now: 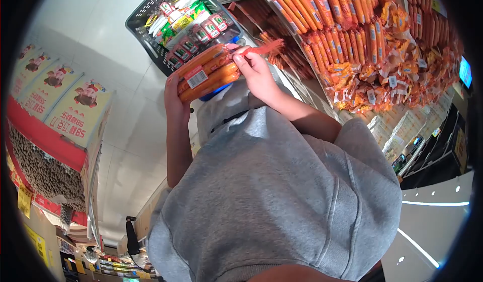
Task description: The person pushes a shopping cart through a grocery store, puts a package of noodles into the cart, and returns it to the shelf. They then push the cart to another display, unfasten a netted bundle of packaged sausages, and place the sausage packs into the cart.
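A pack of orange-red sausages (210,73) with a white barcode label is held out in front of my grey top. My left hand (173,93) wraps around its left end, and most of its fingers are hidden behind the pack. At the other end, my right hand (255,73) pinches the pack where a strip of red netting (269,46) sticks out to the right. Just beyond the pack is a dark grey shopping basket (138,28) holding bagged snacks and several small red-and-clear packages.
To the right, a shelf is stacked with sausage packs (334,45) and orange-wrapped packages (372,88). On the left, yellow cartons (73,106) stand over a red-edged bin of small brown items (45,164). Pale tiled floor (118,101) runs between them.
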`<action>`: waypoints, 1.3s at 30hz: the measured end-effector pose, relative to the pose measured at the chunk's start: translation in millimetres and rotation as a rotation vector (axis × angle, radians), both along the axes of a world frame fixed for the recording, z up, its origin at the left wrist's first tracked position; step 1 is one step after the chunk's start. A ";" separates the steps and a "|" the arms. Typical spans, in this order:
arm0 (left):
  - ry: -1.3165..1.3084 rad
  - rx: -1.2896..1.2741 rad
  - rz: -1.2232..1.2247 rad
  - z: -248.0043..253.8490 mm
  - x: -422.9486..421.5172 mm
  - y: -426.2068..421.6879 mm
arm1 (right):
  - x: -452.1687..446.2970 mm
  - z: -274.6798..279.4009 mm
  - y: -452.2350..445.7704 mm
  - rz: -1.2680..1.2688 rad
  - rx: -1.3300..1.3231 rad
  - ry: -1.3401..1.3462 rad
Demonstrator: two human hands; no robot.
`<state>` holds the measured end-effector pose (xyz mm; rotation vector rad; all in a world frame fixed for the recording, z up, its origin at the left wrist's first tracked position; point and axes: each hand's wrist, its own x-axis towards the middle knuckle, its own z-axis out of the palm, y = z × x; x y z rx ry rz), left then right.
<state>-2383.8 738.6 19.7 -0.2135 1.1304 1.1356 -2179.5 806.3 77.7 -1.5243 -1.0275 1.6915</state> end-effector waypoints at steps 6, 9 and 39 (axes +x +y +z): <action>0.043 -0.004 0.074 -24.6 -13.2 9.3 | -17.0 -25.1 18.7 0.066 -0.052 -0.089; 0.015 0.004 0.127 -39.3 -20.9 21.2 | -21.3 -44.7 34.6 0.099 -0.119 0.001; 0.759 -0.261 0.318 -567.9 -126.4 199.1 | -175.0 -591.6 211.0 0.450 -0.369 -0.034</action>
